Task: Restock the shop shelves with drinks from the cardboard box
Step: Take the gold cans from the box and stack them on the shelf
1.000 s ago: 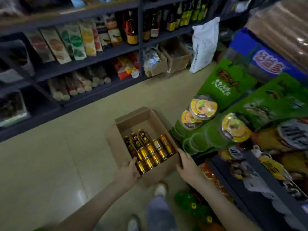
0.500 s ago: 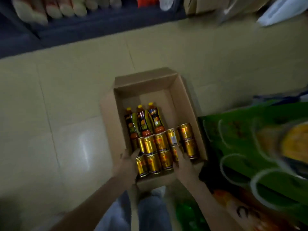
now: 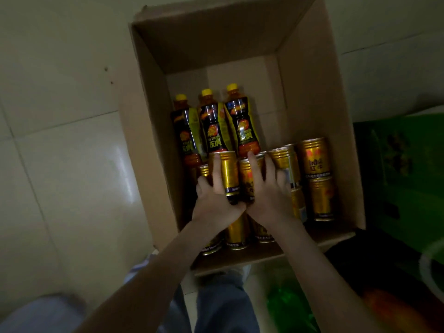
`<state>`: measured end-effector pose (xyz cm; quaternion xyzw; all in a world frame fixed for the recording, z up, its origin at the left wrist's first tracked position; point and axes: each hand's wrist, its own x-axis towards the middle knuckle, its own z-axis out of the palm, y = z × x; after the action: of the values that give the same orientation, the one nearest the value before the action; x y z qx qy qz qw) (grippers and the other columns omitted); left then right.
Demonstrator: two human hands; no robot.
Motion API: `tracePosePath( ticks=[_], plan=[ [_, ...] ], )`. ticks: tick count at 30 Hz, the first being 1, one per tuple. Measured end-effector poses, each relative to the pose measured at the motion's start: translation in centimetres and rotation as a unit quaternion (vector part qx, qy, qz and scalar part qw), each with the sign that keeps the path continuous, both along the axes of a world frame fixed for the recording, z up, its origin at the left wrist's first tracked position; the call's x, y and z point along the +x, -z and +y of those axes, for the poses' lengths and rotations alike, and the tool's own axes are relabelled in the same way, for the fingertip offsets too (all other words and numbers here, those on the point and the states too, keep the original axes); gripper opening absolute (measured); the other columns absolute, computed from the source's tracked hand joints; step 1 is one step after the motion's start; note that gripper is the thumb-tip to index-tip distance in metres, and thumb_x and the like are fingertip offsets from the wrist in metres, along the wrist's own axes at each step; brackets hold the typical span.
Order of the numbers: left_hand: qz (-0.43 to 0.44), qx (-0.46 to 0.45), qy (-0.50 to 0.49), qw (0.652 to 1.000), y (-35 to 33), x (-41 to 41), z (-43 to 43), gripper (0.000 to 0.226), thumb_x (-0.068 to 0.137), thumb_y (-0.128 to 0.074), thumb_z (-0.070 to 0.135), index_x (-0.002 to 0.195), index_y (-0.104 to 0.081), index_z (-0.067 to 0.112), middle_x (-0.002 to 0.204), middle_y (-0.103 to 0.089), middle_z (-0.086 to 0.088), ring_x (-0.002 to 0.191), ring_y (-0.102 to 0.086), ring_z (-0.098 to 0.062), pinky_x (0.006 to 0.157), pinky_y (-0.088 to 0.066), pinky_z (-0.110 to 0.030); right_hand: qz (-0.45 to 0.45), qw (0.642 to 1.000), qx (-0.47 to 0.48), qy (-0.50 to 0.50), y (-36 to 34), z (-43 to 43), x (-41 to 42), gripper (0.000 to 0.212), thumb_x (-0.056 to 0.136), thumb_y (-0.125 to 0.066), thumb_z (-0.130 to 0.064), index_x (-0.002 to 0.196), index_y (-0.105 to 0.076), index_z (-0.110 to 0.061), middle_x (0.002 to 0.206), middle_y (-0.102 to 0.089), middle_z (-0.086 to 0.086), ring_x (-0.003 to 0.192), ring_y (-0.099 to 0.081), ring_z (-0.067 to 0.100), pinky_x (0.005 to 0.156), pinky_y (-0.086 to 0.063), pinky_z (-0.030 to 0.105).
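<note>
An open cardboard box point(image 3: 149, 121) sits on the tiled floor below me. Three dark bottles with yellow caps point(image 3: 212, 126) lie side by side in its middle. Several gold cans point(image 3: 314, 159) fill the near half. My left hand point(image 3: 216, 200) wraps around one gold can point(image 3: 229, 174), index finger along its side. My right hand point(image 3: 269, 193) grips the neighbouring gold can point(image 3: 246, 179). Both cans sit a little above the ones under my wrists.
Pale floor tiles point(image 3: 67, 164) lie to the left. Green packaged goods point(image 3: 396, 159) on a low display press against the box's right side. My jeans point(image 3: 223, 306) and a green item point(image 3: 288, 306) are at the bottom.
My head has tipped down and closer, so the shelves have left the view. Both hands moved from the box's near rim onto two gold cans and closed on them.
</note>
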<state>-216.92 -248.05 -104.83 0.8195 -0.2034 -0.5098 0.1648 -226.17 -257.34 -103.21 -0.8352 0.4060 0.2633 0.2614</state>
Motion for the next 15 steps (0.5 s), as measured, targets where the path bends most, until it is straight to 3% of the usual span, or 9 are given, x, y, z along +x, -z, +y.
tracePosePath(
  ticks=[4, 8, 13, 15],
  plan=[
    [-0.072, 0.002, 0.076, 0.995, -0.3, 1.5, -1.3, 0.096, 0.082, -0.064, 0.048, 0.146, 0.005, 0.032, 0.15, -0.01, -0.009, 0.138, -0.014, -0.029, 0.108, -0.032, -0.042, 0.009, 1.0, -0.011, -0.015, -0.2, -0.5, 0.7, 0.093, 0.086, -0.063, -0.042, 0.151, 0.003, -0.03, 0.158, 0.0, 0.008, 0.137, -0.017, 0.03, 0.113, -0.019, 0.044],
    [-0.094, -0.005, 0.054, 0.994, -0.3, 1.7, -2.4, 0.073, 0.091, -0.055, 0.045, 0.146, -0.012, 0.025, 0.152, -0.016, -0.015, 0.139, -0.023, -0.034, 0.108, -0.036, -0.042, -0.026, 0.999, -0.023, 0.023, -0.1, 0.4, 0.9, 0.079, 0.086, -0.065, -0.035, 0.148, -0.017, -0.024, 0.157, -0.009, 0.011, 0.137, -0.02, 0.031, 0.11, -0.024, 0.044],
    [-0.057, -0.027, 0.034, 0.997, -0.8, 2.3, -2.3, 0.078, 0.091, -0.06, 0.031, 0.148, -0.008, 0.037, 0.153, -0.017, -0.016, 0.134, -0.035, -0.038, 0.104, -0.042, -0.045, -0.052, 0.996, -0.027, 0.071, 0.4, 1.2, 1.5, 0.067, 0.083, -0.069, -0.034, 0.139, -0.035, -0.02, 0.155, -0.015, 0.015, 0.139, -0.02, 0.034, 0.108, -0.026, 0.052],
    [-0.031, -0.028, -0.006, 0.999, -1.7, 3.2, -2.1, 0.079, 0.09, -0.062, 0.028, 0.148, -0.01, 0.042, 0.149, -0.025, -0.014, 0.125, -0.046, -0.033, 0.098, -0.047, -0.038, -0.061, 0.996, -0.019, 0.063, 0.3, 1.5, 1.9, 0.067, 0.08, -0.074, -0.027, 0.135, -0.036, -0.022, 0.153, -0.017, 0.016, 0.142, -0.018, 0.035, 0.109, -0.029, 0.058]
  ],
)
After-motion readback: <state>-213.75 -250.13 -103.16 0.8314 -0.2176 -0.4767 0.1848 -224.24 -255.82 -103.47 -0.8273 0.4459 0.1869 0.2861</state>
